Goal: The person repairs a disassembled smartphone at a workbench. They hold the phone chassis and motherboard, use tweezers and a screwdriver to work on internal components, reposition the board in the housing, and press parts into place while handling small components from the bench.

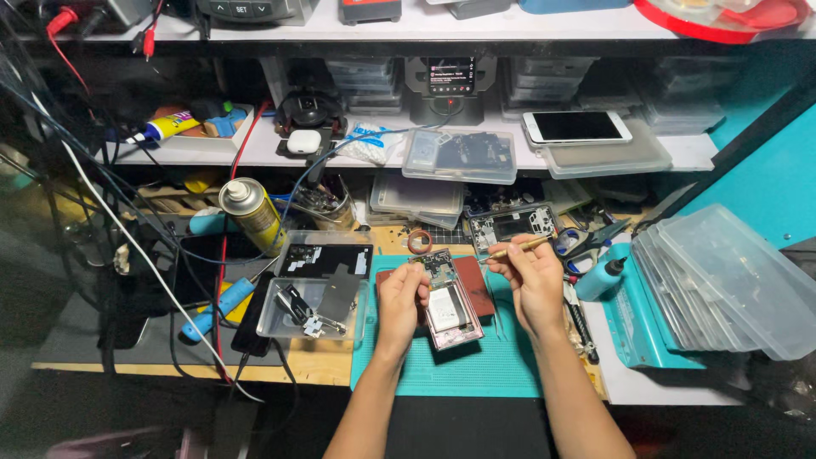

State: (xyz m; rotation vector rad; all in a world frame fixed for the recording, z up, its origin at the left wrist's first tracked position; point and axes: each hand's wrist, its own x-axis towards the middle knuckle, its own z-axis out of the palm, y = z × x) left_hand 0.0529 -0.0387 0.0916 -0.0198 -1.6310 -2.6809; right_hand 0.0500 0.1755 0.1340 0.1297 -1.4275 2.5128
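An opened pink phone (450,306) with its back off lies on a brown pad on the teal mat (476,370); its battery and circuit board show. My left hand (401,297) grips the phone's left edge and steadies it. My right hand (531,276) holds a thin yellow-handled tool (520,247), its tip pointing left toward the top of the phone.
Two clear trays (316,299) with phone parts sit left of the mat, beside a yellow spray can (252,212). Stacked clear lids (722,285) and a blue bottle (602,279) lie to the right. Another opened phone frame (512,224) and scissors lie behind. Cables hang on the left.
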